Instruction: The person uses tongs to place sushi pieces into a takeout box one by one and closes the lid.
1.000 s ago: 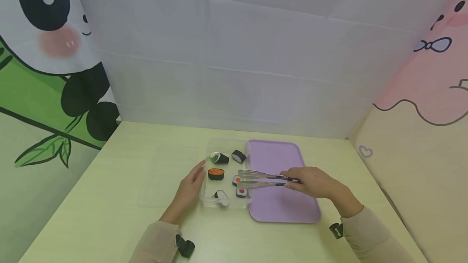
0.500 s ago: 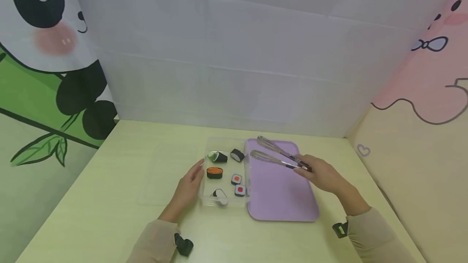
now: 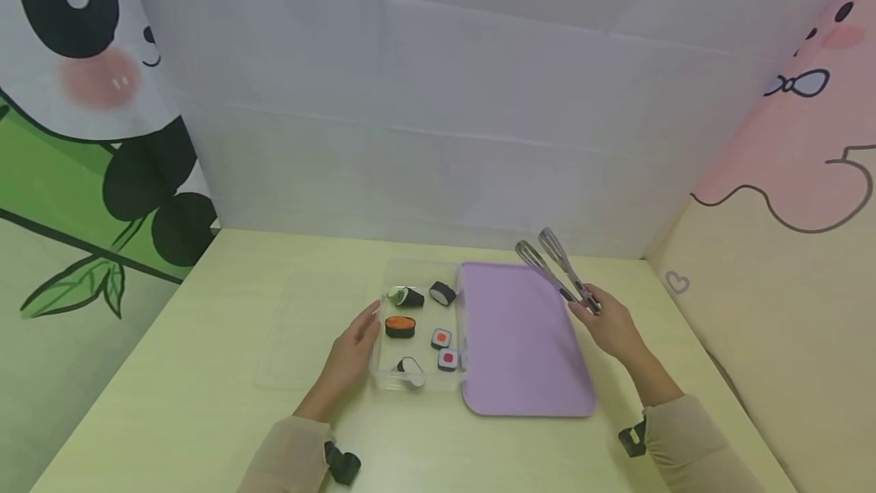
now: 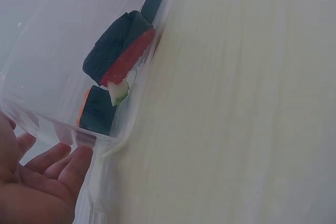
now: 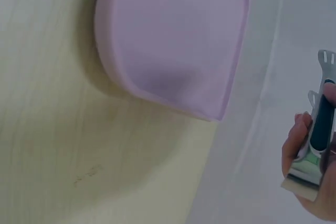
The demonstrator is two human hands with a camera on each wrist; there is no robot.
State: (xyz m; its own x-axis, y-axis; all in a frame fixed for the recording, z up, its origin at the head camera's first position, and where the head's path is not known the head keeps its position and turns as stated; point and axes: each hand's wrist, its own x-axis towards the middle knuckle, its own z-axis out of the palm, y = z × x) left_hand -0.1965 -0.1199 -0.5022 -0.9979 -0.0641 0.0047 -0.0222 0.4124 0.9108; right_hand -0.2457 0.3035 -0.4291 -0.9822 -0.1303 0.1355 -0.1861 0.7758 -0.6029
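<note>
A clear plastic box (image 3: pixel 383 371) in the middle of the table holds several toy sushi pieces, among them an orange-topped one (image 3: pixel 400 326) and a red-centred roll (image 3: pixel 448 358). My left hand (image 3: pixel 354 347) rests with straight fingers against the box's left wall; its fingers (image 4: pixel 58 163) touch the wall in the left wrist view. My right hand (image 3: pixel 609 323) grips metal tongs (image 3: pixel 553 263) by the handle (image 5: pixel 320 129), tips raised over the far right corner of the purple tray (image 3: pixel 520 341). The tongs hold nothing.
A clear lid (image 3: pixel 301 333) lies flat left of the box. The tray (image 5: pixel 173 40) lies right of the box with nothing on it. Cloth walls close the table at the back and both sides. Black wrist straps sit on both sleeves.
My right hand has lifted the tongs out of the box and swung them right and back, past the tray's far corner. The left hand has stayed on the box.
</note>
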